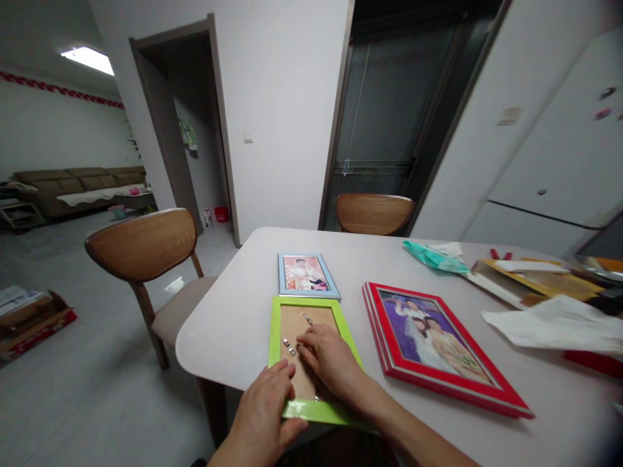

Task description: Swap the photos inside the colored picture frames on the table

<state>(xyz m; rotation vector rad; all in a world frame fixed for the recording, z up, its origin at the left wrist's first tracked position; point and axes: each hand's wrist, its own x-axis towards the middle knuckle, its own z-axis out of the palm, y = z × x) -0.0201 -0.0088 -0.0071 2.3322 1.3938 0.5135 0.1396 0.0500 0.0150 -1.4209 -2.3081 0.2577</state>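
A lime-green photo frame (275,324) lies on the table, with a brown backing board (287,318) inside its border. Small metal clips show on the board: one metal clip (289,347) at the left, one near the top and one partly covered near the bottom. My left hand (265,408) grips the frame's lower left corner, fingers on the border and thumb at the near edge. Over the middle of the board, my right hand (333,360) has its fingers bent and pressed together; whatever is under the fingertips is hidden.
A light-blue framed photo (304,275) lies just beyond the green frame. Stacked red frames (438,344) with a photo lie at the right. Farther right are a teal-and-white packet (435,256), envelopes and white paper (555,324). Wooden chairs (146,250) stand around the table (233,305).
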